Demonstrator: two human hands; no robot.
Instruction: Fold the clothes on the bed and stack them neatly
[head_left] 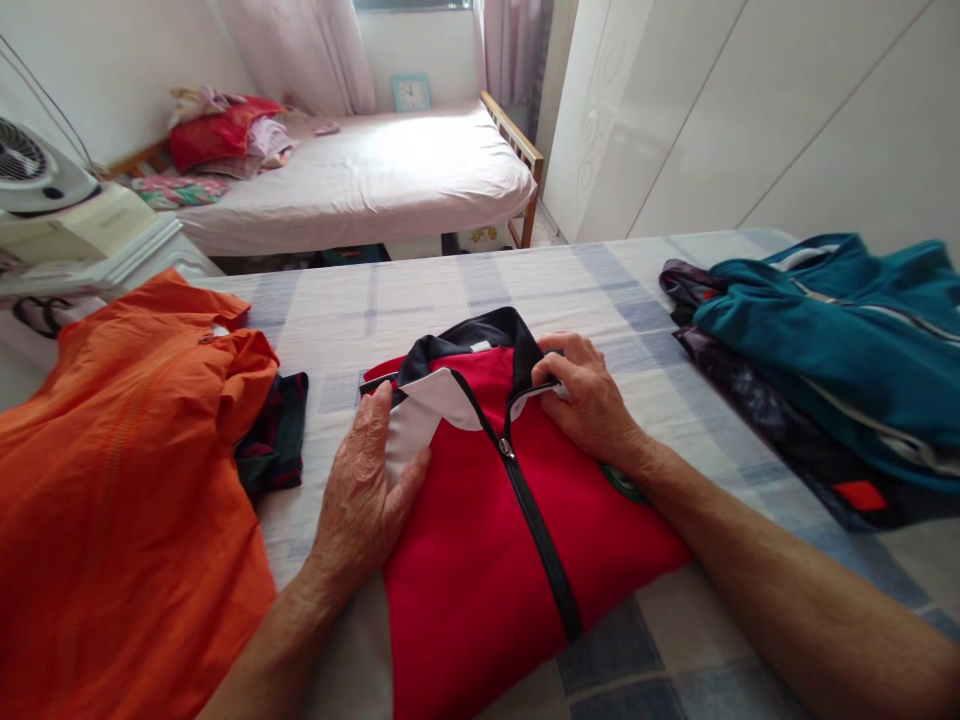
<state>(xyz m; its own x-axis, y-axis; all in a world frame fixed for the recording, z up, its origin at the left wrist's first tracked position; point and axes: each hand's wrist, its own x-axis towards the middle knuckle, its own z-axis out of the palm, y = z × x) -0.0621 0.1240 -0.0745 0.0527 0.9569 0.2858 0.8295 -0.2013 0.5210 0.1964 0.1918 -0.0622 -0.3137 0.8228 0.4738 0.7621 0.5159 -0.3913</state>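
Observation:
A red zip jacket [465, 520] with white shoulder panels and a dark collar lies folded in front of me, its black zip pulled most of the way up. My left hand [367, 480] rests flat on the white panel at the jacket's left side, thumb apart from the fingers. At the opposite shoulder, my right hand [585, 390] has its fingers curled onto the collar's edge, pinching the fabric. A green round badge [622, 482] shows partly beneath my right wrist. The jacket's underside is hidden.
On the left lies an orange jacket [135, 480] over dark plaid cloth [281, 440]. A teal jacket [840, 340] sits on dark clothing at the right. All rest on a checked bedsheet [525, 275]. Beyond stand another bed [420, 170], a fan [45, 170] and a white wardrobe [750, 110].

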